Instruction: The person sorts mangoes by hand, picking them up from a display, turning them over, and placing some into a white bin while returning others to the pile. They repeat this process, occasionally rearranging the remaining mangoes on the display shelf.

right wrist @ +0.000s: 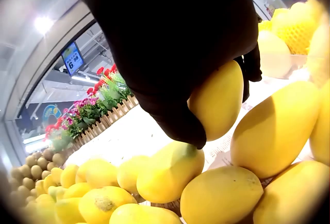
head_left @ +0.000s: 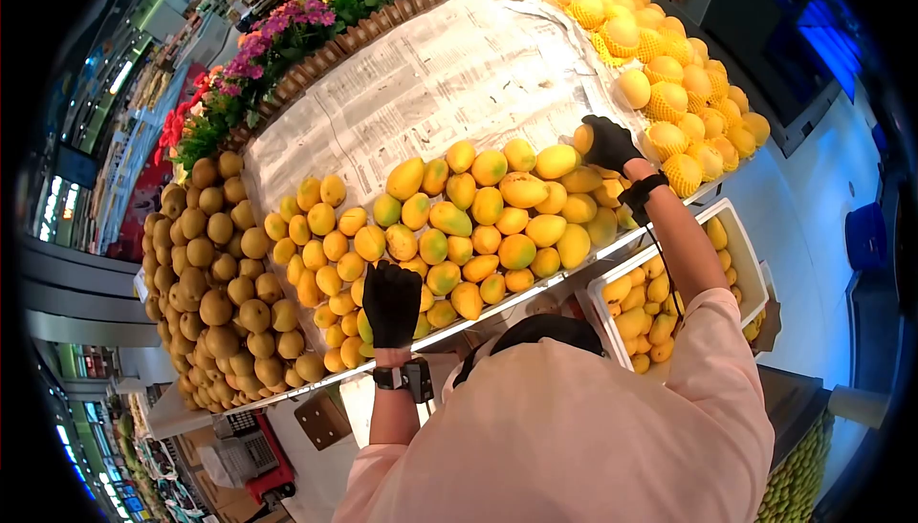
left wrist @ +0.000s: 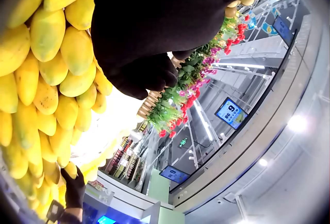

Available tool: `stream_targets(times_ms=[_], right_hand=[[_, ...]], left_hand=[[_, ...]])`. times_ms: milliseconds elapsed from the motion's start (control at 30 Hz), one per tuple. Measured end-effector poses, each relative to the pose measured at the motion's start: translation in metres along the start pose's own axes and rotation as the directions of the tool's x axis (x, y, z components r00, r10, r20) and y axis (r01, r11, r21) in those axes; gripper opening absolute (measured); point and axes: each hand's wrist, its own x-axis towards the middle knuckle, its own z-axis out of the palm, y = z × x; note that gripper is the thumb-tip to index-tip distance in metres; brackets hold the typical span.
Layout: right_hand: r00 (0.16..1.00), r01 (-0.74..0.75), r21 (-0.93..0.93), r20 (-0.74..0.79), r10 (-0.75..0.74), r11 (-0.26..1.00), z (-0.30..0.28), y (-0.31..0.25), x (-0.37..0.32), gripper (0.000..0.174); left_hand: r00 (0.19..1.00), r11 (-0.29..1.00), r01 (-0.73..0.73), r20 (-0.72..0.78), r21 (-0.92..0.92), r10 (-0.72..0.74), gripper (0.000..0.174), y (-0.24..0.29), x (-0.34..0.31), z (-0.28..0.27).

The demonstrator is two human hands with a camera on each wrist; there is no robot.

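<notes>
My right hand [head_left: 610, 144], in a black glove, grips a yellow mango [right wrist: 220, 103] between thumb and fingers. It holds this fruit at the right end of the mango rows, close over the newspaper-lined shelf [head_left: 421, 74]. Part of the mango is hidden behind the glove. My left hand [head_left: 391, 305], also black-gloved, is over the front of the mango pile [head_left: 449, 220], left of the middle. In the left wrist view its glove [left wrist: 149, 28] fills the top, with the fingers loosely bent and no fruit showing in them.
Brown round fruit [head_left: 215, 308] is heaped at the left. Yellow fruit in foam nets [head_left: 666, 102] is piled at the right. Flowers [head_left: 287, 26] behind a small wooden fence line the back. A white crate [head_left: 755, 284] of mangoes stands below the shelf's front edge.
</notes>
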Motion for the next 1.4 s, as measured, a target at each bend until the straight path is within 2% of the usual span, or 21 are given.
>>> stream_targets(times_ms=[133,200,267,333,433,500,567,667,767,800,833,900,967,1000,1100,1133,1167,1267,1333,1367,1400], right_hand=[[0.995,-0.028,0.083,-0.098,0.036,0.996,0.000,0.003,-0.007,0.068],[0.987,0.023,0.290,-0.158,0.025,0.957,-0.007,0.004,-0.011,0.070],[0.982,0.037,0.470,-0.179,0.054,0.882,-0.016,-0.001,-0.020,0.070],[0.988,0.060,0.633,-0.149,0.046,0.772,-0.025,-0.013,-0.027,0.067],[0.995,0.042,0.851,-0.083,0.054,0.523,-0.042,-0.043,-0.049,0.061],[0.995,0.046,0.929,-0.076,0.067,0.368,-0.049,-0.062,-0.062,0.059],[0.997,-0.056,0.993,0.050,0.059,0.104,-0.053,-0.078,-0.075,0.055],[0.990,-0.076,0.966,0.043,-0.138,-0.248,-0.048,-0.100,-0.095,0.051],[0.949,-0.310,0.799,0.227,-0.218,-0.515,-0.027,-0.109,-0.107,0.044],[0.973,-0.063,0.956,0.122,-0.195,0.286,-0.039,-0.126,-0.118,0.043],[0.964,0.227,0.417,0.032,-0.264,0.880,-0.055,-0.152,-0.132,0.041],[0.878,0.440,0.056,-0.238,-0.416,0.896,-0.049,-0.174,-0.143,0.051],[0.889,0.411,0.169,-0.294,-0.352,0.896,-0.055,-0.201,-0.162,0.054],[0.874,0.459,0.306,-0.325,-0.362,0.834,-0.054,-0.210,-0.168,0.053],[0.882,0.467,0.145,-0.147,-0.448,0.872,-0.032,-0.208,-0.171,0.053],[0.918,0.378,0.500,-0.092,-0.387,0.779,-0.019,-0.205,-0.171,0.054],[0.946,0.228,0.783,-0.036,-0.323,0.579,-0.005,-0.202,-0.170,0.054],[0.952,0.123,0.899,0.012,-0.305,0.421,-0.013,-0.220,-0.177,0.057],[0.948,0.195,0.825,-0.019,-0.318,0.530,-0.022,-0.238,-0.188,0.061],[0.945,0.227,0.782,-0.033,-0.325,0.580,-0.023,-0.246,-0.193,0.063],[0.954,0.200,0.825,-0.042,-0.296,0.528,-0.022,-0.256,-0.198,0.068]], left_hand=[[0.997,1.000,-0.006,0.075,0.014,0.005,0.021,0.005,-0.004,-0.006],[0.992,0.986,-0.052,0.122,0.156,0.033,0.021,0.008,0.000,-0.025],[0.992,0.987,-0.059,0.117,0.152,0.041,0.023,0.009,-0.003,-0.040],[0.998,1.000,-0.021,0.064,0.005,0.021,0.026,0.004,-0.008,-0.014],[0.996,0.980,0.066,0.072,-0.188,-0.053,0.025,0.000,-0.009,-0.005],[0.997,0.982,0.071,0.050,-0.177,-0.063,0.023,-0.003,-0.009,-0.004],[0.997,0.982,0.068,-0.013,-0.176,-0.071,0.023,-0.005,-0.010,-0.001],[0.994,0.974,0.108,0.029,-0.200,-0.105,0.022,-0.006,-0.010,-0.007],[0.994,0.982,0.110,-0.011,-0.151,-0.113,0.018,-0.006,-0.015,-0.003],[0.994,0.984,0.110,0.011,-0.142,-0.109,0.017,-0.006,-0.017,-0.004],[0.994,0.985,0.109,0.032,-0.135,-0.106,0.017,-0.006,-0.019,-0.005],[0.993,0.989,0.117,0.040,-0.089,-0.114,0.016,-0.006,-0.024,-0.003],[0.986,0.993,0.082,0.138,0.087,-0.093,0.016,-0.006,-0.031,-0.003],[0.992,0.993,0.102,0.066,0.053,-0.106,0.017,-0.006,-0.034,0.000],[0.964,0.981,0.186,0.203,-0.064,-0.169,0.013,-0.005,-0.037,-0.009],[0.969,0.982,0.187,0.158,0.020,-0.188,0.008,-0.004,-0.039,-0.013],[0.974,0.956,0.100,0.171,0.276,-0.151,0.007,-0.004,-0.043,-0.018],[0.962,0.522,-0.226,0.273,0.822,-0.013,0.016,-0.004,-0.059,-0.011],[0.976,0.874,0.070,0.146,0.480,-0.158,0.014,0.002,-0.063,-0.014],[0.961,0.946,0.218,0.115,0.241,-0.251,0.015,0.005,-0.065,-0.016],[0.957,0.935,0.236,0.105,0.264,-0.271,0.019,0.006,-0.071,-0.015]])
